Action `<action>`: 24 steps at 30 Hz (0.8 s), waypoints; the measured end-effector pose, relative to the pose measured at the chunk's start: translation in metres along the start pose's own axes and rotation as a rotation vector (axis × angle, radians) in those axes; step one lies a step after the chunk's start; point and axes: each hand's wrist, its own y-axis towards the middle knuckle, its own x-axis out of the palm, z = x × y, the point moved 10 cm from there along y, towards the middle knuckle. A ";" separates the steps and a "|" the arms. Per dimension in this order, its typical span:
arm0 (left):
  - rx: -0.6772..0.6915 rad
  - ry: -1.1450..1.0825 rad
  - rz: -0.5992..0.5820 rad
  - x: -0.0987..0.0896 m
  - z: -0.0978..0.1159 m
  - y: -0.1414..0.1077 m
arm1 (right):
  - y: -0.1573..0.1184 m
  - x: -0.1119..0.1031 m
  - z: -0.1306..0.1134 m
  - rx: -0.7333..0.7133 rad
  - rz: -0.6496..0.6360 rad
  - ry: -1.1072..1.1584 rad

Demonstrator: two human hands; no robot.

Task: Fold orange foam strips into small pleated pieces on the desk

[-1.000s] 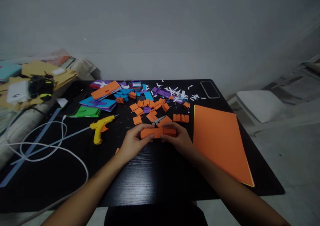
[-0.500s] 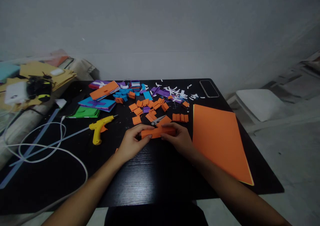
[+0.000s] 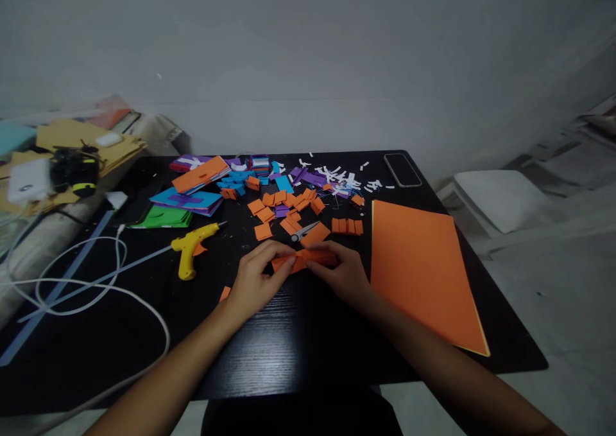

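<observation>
Head view: both hands at the near middle of the black surface [image 3: 332,352], on one folded orange paper strip [image 3: 301,260]. Left hand [image 3: 255,282] pinches its left end, thumb on the near side, fingers behind; right hand [image 3: 349,275] same on the right end. Fingers narrow, closed on paper both sides; thumbs near each other at the middle. Strip lies roughly level; can't tell if it touches the surface.

Just beyond the hands: scissors [image 3: 303,232] among small orange pieces [image 3: 263,232], a pleated orange strip [image 3: 347,226] to their right. Behind: white paper scraps [image 3: 350,180], purple and blue bits mixed in. Right of right hand, large orange sheets [image 3: 418,269], yellow edge showing; phone [image 3: 403,170] at the far right corner. Left: yellow glue gun [image 3: 188,248] on its side, pale stick [image 3: 139,259] out its back, folded green paper [image 3: 166,216] beyond, white cable [image 3: 144,300] looped nearby.
</observation>
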 end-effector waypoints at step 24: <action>0.001 -0.276 -0.198 0.011 0.003 -0.007 | -0.002 -0.006 -0.004 0.008 0.052 0.053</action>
